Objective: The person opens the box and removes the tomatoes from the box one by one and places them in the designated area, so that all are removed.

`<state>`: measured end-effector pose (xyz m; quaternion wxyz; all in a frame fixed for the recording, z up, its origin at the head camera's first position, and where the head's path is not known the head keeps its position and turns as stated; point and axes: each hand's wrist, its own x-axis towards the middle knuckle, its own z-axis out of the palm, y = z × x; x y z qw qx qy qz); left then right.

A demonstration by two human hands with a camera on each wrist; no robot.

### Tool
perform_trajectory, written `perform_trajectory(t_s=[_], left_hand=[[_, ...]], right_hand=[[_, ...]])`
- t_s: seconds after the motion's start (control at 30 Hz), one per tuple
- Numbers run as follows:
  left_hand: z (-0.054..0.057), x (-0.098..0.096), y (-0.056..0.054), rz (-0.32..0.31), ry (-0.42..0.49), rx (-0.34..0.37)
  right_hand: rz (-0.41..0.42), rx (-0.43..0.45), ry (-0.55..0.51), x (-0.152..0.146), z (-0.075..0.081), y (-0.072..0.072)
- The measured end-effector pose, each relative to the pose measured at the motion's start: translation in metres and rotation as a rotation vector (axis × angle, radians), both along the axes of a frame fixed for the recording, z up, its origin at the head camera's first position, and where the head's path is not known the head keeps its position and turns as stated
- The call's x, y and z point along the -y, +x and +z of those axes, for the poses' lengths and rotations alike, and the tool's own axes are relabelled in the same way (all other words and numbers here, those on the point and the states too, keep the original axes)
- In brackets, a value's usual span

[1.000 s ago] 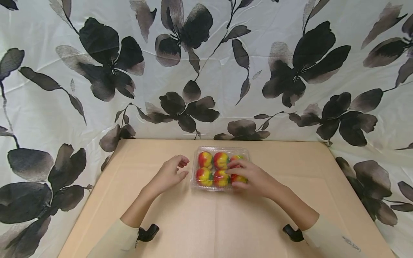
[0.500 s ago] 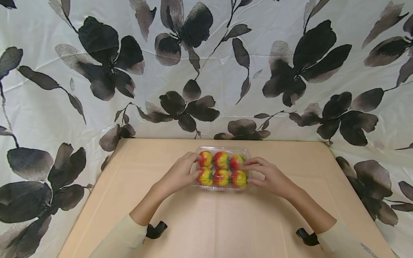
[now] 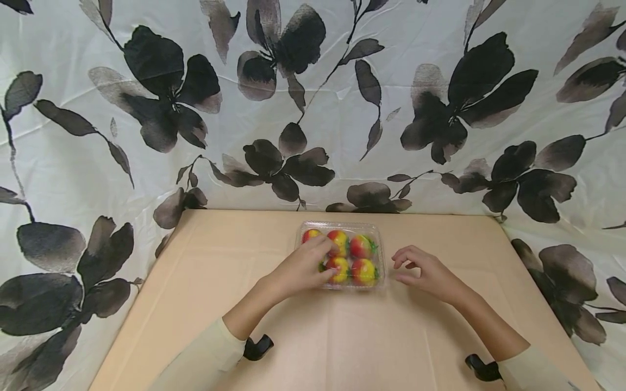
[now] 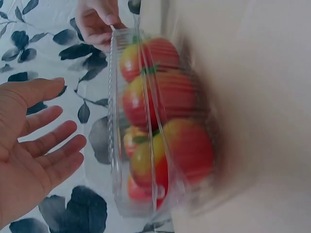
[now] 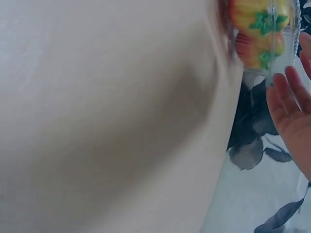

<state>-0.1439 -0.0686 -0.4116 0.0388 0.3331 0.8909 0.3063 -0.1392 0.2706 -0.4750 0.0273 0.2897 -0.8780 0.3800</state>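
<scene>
A clear plastic clamshell box [image 3: 342, 225] lies on the table, its lid down over several red-and-yellow fruits [image 3: 362, 246] with green leaves. My left hand [image 3: 304, 266] is above the left part of the box and hides some fruit there. In the left wrist view, a gap shows between the outstretched fingers of that hand [image 4: 34, 145] and the lid. My right hand [image 3: 423, 271] hovers just right of the box, fingers loosely bent and holding nothing. In the right wrist view, the right hand [image 5: 294, 111] is partly cut off by the frame.
The light tan table [image 3: 342, 336] extends around the box on all sides. Behind it and along both sides hangs white cloth [image 3: 371, 119] with dark flowers. Each wrist carries a black camera mount, such as the left mount [image 3: 258, 347].
My right hand has drawn back rightward from over the right end of the box. The left hand has moved right, from beside the box to over its left part. The box stays nearly in place.
</scene>
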Motion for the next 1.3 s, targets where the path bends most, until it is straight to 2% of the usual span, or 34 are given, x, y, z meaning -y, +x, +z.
perform_trajectory(t_s=[0.13, 0.3, 0.5, 0.7, 0.9, 1.07, 1.3], left_hand=[[0.0, -0.011, 0.002, -0.051, -0.015, -0.031], [-0.005, -0.026, 0.002, -0.108, -0.06, -0.09], [-0.015, -0.042, 0.004, -0.16, -0.082, -0.155], [-0.025, -0.059, 0.009, -0.185, -0.135, -0.252], [-0.036, -0.072, 0.014, -0.168, -0.142, -0.282], [-0.042, -0.077, 0.015, -0.146, -0.166, -0.306], [-0.054, -0.085, 0.015, -0.152, -0.209, -0.373]], right_hand=[[0.032, 0.157, -0.04, -0.007, -0.007, 0.0], [0.103, 0.368, -0.083, -0.012, -0.016, -0.002], [0.176, 0.501, -0.094, -0.012, -0.026, -0.005], [0.19, 0.545, -0.094, -0.008, -0.036, -0.005], [0.214, 0.557, -0.116, -0.002, -0.043, -0.003], [0.222, 0.566, -0.143, 0.0, -0.042, -0.001], [0.209, 0.592, -0.162, 0.002, -0.04, 0.002]])
